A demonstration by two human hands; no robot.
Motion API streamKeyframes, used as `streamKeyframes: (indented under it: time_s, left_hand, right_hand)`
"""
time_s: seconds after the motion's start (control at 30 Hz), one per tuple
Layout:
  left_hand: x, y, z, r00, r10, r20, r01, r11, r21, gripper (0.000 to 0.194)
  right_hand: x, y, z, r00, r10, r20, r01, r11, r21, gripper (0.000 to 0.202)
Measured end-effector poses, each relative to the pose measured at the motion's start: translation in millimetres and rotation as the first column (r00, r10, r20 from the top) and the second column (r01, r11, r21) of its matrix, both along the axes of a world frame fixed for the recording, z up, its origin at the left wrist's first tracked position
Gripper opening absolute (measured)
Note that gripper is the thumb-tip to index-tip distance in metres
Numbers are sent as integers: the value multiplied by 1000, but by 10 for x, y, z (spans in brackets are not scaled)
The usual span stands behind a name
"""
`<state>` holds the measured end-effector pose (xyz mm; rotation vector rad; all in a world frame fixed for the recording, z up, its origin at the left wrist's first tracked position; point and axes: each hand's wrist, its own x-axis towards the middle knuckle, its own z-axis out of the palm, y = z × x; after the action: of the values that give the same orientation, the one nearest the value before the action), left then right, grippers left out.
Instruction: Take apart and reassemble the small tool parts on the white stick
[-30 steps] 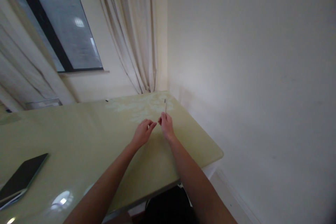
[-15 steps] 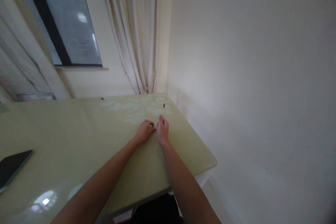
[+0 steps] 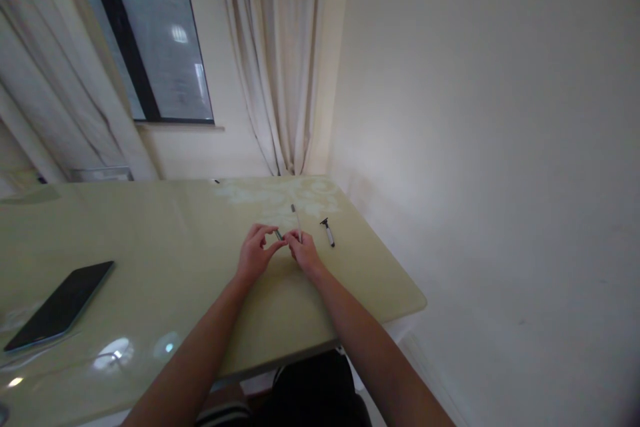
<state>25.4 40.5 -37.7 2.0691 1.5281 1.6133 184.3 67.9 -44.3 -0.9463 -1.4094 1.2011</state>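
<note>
My left hand (image 3: 256,252) is closed in a pinch on a small, slim, dark green piece (image 3: 279,235), too small to name. Close beside it, my right hand (image 3: 303,252) is closed around a toothbrush (image 3: 297,219) with a thin pale handle. Its small dark head points away from me and slightly left. The right fingertips meet the near end of the green piece; whether they grip it too I cannot tell. Just right of my right hand, a razor (image 3: 328,233) with a black head and pale handle lies on the table (image 3: 370,280).
A black tablet (image 3: 63,303) lies at the left of the table. Near the back edge sits a small dark item (image 3: 217,181). A wall (image 3: 475,147) runs along the right side, and a curtain (image 3: 280,60) hangs behind the table.
The view has turned left. My hands have shifted left over the table, and the toothbrush tilts more to the left. The razor now shows where my right hand was.
</note>
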Motion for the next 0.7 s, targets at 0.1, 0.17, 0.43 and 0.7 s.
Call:
streamKeyframes:
  time_s: [0.1,0.17,0.43,0.7]
  left_hand:
    - [30,0,-18,1000,-9,-16,9,1000,-7,34]
    - [41,-10,-27,999,-23,-39,22,1000,-16,34]
    - [107,-66,1,986,11,-165,-20,998,-54,32]
    - [125,-81,6,978,-59,-201,45,996,-77,23]
  right_hand:
    - [22,-17,21,997,36,-70,-39,998,-40,31]
    - [37,-35,44,994,47,-95,-51,998,-46,30]
    - [73,-33,57,991,-1,-135,-11,996,-83,26]
    - [101,33,-8,983,-144,-118,132,985,-109,21]
